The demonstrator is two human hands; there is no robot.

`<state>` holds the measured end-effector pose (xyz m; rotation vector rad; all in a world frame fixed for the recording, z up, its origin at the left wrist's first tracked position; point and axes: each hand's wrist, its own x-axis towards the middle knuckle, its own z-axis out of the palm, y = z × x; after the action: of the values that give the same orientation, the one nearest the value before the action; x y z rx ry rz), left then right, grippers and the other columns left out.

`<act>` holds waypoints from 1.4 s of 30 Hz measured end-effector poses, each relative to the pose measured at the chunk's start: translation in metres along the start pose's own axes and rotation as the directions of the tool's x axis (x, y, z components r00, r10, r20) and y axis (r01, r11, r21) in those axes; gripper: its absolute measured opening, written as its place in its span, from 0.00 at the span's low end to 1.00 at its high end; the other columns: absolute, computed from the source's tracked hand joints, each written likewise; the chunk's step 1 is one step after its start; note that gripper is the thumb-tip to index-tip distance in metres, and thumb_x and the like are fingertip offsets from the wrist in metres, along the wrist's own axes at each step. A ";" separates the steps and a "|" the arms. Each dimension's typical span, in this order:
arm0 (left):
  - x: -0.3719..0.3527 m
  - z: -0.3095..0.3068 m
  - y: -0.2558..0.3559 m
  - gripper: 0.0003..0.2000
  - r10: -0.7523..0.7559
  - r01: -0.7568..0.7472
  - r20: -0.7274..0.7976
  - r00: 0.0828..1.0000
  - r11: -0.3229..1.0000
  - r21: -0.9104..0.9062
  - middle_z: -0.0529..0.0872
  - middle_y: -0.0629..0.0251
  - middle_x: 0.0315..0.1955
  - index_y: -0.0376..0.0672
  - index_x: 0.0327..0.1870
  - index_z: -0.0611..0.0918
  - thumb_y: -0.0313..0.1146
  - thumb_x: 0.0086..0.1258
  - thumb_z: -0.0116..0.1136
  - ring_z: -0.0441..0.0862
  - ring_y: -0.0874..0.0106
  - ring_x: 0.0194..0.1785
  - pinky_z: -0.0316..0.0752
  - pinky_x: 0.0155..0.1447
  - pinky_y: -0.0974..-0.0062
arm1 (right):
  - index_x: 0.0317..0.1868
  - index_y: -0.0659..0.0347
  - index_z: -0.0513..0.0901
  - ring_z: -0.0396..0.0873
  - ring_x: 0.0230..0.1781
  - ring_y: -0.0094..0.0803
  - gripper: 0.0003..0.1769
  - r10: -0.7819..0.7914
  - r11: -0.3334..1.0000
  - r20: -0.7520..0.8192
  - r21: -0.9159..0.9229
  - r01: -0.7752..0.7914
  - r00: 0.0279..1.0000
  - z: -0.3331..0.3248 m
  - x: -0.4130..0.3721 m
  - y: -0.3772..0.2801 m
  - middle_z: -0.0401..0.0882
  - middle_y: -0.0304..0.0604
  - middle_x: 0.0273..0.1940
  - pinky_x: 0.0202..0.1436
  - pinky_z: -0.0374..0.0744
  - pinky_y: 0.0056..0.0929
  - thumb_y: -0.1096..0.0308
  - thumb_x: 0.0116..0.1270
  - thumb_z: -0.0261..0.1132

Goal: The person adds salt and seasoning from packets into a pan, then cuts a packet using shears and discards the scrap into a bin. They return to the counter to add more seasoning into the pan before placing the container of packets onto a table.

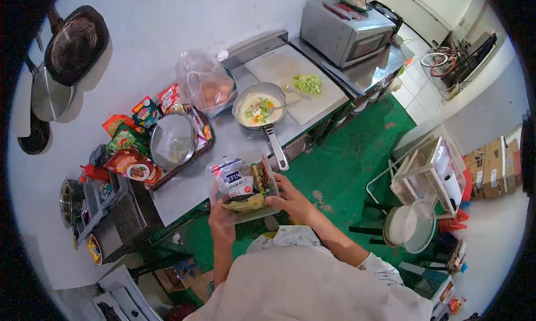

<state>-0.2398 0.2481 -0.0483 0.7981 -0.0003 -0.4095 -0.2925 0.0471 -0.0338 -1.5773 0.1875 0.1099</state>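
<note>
Between my two hands is a clear plastic container (258, 215) filled with seasoning packets, held in front of my body at the table's near edge. A white and blue salt packet (237, 182) marked "Garam Meja" stands out in it. My left hand (222, 214) grips its left side, and my right hand (289, 201) grips the right side with the thumb over the rim. Just beyond, a saucepan (269, 132) holds a pale mixture with chopped greens, orange bits and a spoon (285, 105). Chopped greens (307, 84) lie on a white cutting board (329, 100).
Left on the metal table (173, 205) are a steel bowl (173, 139), colourful food packets (131, 164) and a plastic bag of eggs (215, 92). A microwave (349, 33) stands at the back right. Pans (78, 44) hang on the left wall. A white bucket (399, 226) sits at right.
</note>
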 end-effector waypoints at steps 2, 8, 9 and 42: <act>0.002 -0.016 -0.002 0.31 -0.031 0.031 -0.021 0.999 0.999 -0.015 0.68 0.55 0.61 0.50 0.71 0.53 0.37 0.66 0.47 0.68 0.60 0.63 0.67 0.63 0.59 | 0.70 0.57 0.52 0.65 0.60 0.36 0.40 0.107 0.961 0.078 0.247 -0.123 0.991 0.009 0.005 0.005 0.65 0.46 0.61 0.62 0.67 0.36 0.62 0.62 0.64; -0.005 -0.043 -0.003 0.36 -0.084 0.084 -0.010 0.996 0.996 0.024 0.65 0.56 0.63 0.50 0.72 0.51 0.37 0.63 0.53 0.66 0.61 0.63 0.64 0.64 0.59 | 0.72 0.48 0.47 0.73 0.49 0.38 0.45 0.039 0.938 0.033 0.343 -0.048 0.999 0.026 0.002 0.030 0.66 0.51 0.55 0.53 0.74 0.36 0.71 0.59 0.65; -0.006 -0.045 -0.004 0.36 -0.098 0.100 -0.062 0.993 0.994 0.036 0.65 0.54 0.63 0.49 0.71 0.52 0.34 0.62 0.52 0.71 0.60 0.60 0.71 0.58 0.63 | 0.72 0.49 0.47 0.72 0.50 0.37 0.46 0.058 0.933 0.013 0.354 -0.059 0.998 0.028 0.001 0.030 0.67 0.49 0.54 0.54 0.74 0.35 0.76 0.58 0.63; -0.190 0.205 -0.236 0.36 -0.693 0.513 0.521 0.499 0.720 0.466 0.65 0.55 0.64 0.44 0.70 0.55 0.38 0.59 0.51 0.66 0.60 0.65 0.60 0.67 0.63 | 0.71 0.50 0.54 0.70 0.50 0.32 0.45 0.012 0.960 -0.888 0.139 0.244 0.459 -0.084 -0.412 0.093 0.68 0.45 0.53 0.56 0.71 0.33 0.64 0.54 0.66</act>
<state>-0.5302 0.0260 -0.0397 0.8472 -0.4763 -1.4158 -0.7183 -0.0164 -0.0462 -1.2376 0.8880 -0.8713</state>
